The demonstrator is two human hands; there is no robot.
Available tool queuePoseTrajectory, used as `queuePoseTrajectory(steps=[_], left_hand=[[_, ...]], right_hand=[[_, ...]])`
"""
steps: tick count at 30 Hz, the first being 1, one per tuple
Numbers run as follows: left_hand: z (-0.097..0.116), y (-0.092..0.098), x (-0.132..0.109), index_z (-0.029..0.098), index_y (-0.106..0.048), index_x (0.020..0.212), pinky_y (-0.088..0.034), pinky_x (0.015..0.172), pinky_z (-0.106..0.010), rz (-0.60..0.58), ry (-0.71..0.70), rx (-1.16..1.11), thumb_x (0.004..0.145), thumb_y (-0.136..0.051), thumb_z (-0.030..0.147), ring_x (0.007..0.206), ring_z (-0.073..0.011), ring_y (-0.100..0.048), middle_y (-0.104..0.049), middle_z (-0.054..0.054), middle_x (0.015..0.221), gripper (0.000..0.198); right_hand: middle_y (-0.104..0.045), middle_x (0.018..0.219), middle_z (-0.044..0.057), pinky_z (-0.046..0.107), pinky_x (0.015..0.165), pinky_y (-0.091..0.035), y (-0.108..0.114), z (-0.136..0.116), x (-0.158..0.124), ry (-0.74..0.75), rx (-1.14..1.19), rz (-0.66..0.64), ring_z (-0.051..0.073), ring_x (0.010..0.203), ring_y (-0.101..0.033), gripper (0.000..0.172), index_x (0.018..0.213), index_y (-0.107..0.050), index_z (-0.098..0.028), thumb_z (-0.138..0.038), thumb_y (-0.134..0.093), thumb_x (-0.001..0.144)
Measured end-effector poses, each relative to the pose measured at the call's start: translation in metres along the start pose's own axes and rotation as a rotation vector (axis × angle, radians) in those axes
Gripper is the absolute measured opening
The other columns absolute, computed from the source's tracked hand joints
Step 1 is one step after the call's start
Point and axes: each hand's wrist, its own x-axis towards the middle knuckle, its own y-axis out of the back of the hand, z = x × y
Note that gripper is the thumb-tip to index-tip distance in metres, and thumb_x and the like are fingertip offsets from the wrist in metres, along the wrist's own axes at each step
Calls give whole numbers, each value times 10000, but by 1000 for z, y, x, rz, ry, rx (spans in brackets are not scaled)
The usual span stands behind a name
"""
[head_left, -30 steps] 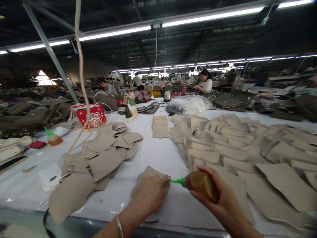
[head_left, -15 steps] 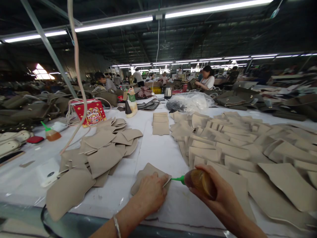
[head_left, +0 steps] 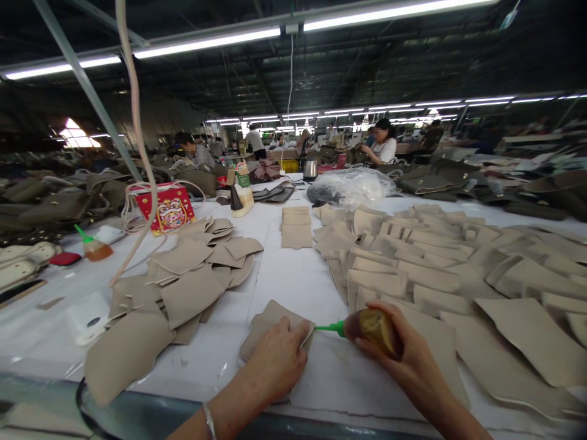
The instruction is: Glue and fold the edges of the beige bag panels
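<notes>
I have the left hand (head_left: 277, 357) on 1 flat beige sheet piece (head_left: 262, 325) on the white tabletop (head_left: 275, 275); whether its fingers pinch, I can't tell. The right hand (head_left: 406, 342) curls its fingers round an amber-filled squeeze bottle (head_left: 373, 330), green nozzle (head_left: 331, 328) at the piece's right corner.

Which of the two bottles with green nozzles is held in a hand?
The squeeze bottle in the right hand; the other bottle rests on the white table.

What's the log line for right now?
left hand: on beige piece; right hand: holding amber bottle; green nozzle: at piece's edge; beige piles: both sides
</notes>
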Motion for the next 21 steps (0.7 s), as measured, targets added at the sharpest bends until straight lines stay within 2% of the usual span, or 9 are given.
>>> queuePoseTrajectory(steps=[6, 11, 17, 21], left_hand=[[0, 3, -1, 304, -445, 1380, -486, 809, -382, -5, -28, -18, 879, -330, 260, 918, -269, -623, -581, -107, 1054, 516], [-1, 6, -4, 283, -438, 1396, -488, 828, -396, -24, -24, -26, 878, -315, 255, 924, -271, -631, -583, -111, 1061, 533], [-6, 6, -4, 281, -409, 1419, -482, 848, -391, -26, -55, -46, 886, -297, 258, 936, -265, -631, -579, -104, 1071, 545], [-7, 6, -4, 287, -407, 1417, -477, 851, -382, -29, -50, -52, 891, -285, 258, 937, -260, -630, -572, -95, 1055, 540]], right_hand=[[-636, 1009, 26, 337, 784, -485, -2, 0, -4, -66, 77, -72, 252, 877, -622, 481, 1146, -527, -251, -433, -727, 748], [-625, 1044, 26, 327, 799, -473, -2, 0, -4, -52, 96, -14, 254, 922, -610, 464, 1142, -523, -252, -425, -719, 759], [-633, 1002, 6, 308, 789, -468, -7, -4, -18, -148, 252, -119, 240, 877, -622, 491, 1129, -546, -257, -433, -748, 718], [-621, 947, 4, 311, 761, -464, -6, -4, -18, -155, 181, -84, 230, 831, -608, 501, 1152, -502, -254, -448, -723, 747]])
